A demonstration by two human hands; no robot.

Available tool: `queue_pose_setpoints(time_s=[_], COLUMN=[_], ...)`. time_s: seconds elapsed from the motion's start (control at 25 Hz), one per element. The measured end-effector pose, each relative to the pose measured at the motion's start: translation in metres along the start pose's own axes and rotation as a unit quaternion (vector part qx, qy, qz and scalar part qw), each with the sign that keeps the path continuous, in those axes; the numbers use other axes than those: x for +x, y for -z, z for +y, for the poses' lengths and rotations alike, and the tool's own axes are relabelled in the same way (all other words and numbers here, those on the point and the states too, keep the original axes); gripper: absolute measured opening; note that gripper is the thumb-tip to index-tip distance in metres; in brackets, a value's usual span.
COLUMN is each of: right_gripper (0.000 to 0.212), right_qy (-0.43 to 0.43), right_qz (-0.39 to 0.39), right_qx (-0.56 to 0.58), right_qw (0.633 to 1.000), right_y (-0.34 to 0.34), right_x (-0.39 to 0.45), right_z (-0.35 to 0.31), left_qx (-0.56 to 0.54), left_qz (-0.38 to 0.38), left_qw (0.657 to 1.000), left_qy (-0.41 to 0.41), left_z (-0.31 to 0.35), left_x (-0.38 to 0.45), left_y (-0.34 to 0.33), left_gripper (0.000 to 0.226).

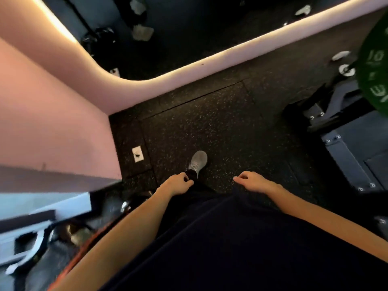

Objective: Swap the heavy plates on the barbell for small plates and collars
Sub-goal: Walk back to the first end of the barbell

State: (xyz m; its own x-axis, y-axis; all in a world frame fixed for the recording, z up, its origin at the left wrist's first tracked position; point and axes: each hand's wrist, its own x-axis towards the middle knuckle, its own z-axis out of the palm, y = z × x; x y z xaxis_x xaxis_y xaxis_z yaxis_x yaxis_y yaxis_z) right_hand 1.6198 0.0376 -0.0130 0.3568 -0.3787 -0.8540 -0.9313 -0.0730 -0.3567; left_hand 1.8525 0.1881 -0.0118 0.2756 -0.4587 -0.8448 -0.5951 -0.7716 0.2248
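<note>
A green weight plate [373,66] marked 10 shows at the right edge, partly cut off by the frame. My left hand [175,183] hangs low in front of my body with fingers loosely curled and holds nothing. My right hand [254,182] hangs the same way a little to the right, also holding nothing. Both hands are far from the plate. No barbell sleeve or collar shows plainly in the head view.
Black speckled rubber floor [210,127] lies ahead, with my grey shoe [198,161] on it. A pink wall [52,122] and a lit mirror edge [210,59] bound the left and far sides. A dark rack base [348,150] stands at right; blurred equipment [31,248] lies bottom left.
</note>
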Motion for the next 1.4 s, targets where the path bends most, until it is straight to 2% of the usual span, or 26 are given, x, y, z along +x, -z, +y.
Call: queue_pose_setpoints(time_s=[0.2,0.36,0.52,0.8,0.96,1.08,1.24,1.4], right_gripper=[0.045,0.043,0.045,0.042,0.042,0.044,0.050,0.052], right_qy=[-0.083,-0.130,-0.186,-0.240,-0.251,-0.245,-0.232,-0.209], right_qz=[0.060,0.112,0.153,0.217,0.230,0.268,0.342,0.434], right_qx=[0.122,0.223,0.325,0.444,0.476,0.515,0.514,0.480], right_qw=[0.987,0.960,0.915,0.836,0.811,0.776,0.751,0.733], right_y=[0.040,0.053,0.040,-0.005,-0.029,-0.022,0.028,0.092], right_x=[0.036,0.039,0.026,-0.017,-0.030,-0.041,-0.068,-0.108], right_z=[-0.049,-0.068,-0.069,-0.054,-0.049,-0.042,-0.019,0.005], left_qx=[0.138,0.230,0.338,0.470,0.474,0.466,0.396,0.330], left_qz=[-0.070,-0.100,-0.135,-0.165,-0.168,-0.164,-0.111,-0.041], left_qw=[0.985,0.960,0.914,0.829,0.821,0.814,0.827,0.811], left_qy=[-0.074,-0.127,-0.178,-0.254,-0.270,-0.306,-0.383,-0.482], left_z=[0.047,0.098,0.150,0.209,0.217,0.241,0.317,0.396], left_x=[0.090,0.130,0.154,0.146,0.136,0.122,0.090,0.045], left_y=[0.135,0.197,0.210,0.176,0.159,0.158,0.170,0.192], left_gripper=[0.057,0.056,0.056,0.054,0.057,0.063,0.065,0.066])
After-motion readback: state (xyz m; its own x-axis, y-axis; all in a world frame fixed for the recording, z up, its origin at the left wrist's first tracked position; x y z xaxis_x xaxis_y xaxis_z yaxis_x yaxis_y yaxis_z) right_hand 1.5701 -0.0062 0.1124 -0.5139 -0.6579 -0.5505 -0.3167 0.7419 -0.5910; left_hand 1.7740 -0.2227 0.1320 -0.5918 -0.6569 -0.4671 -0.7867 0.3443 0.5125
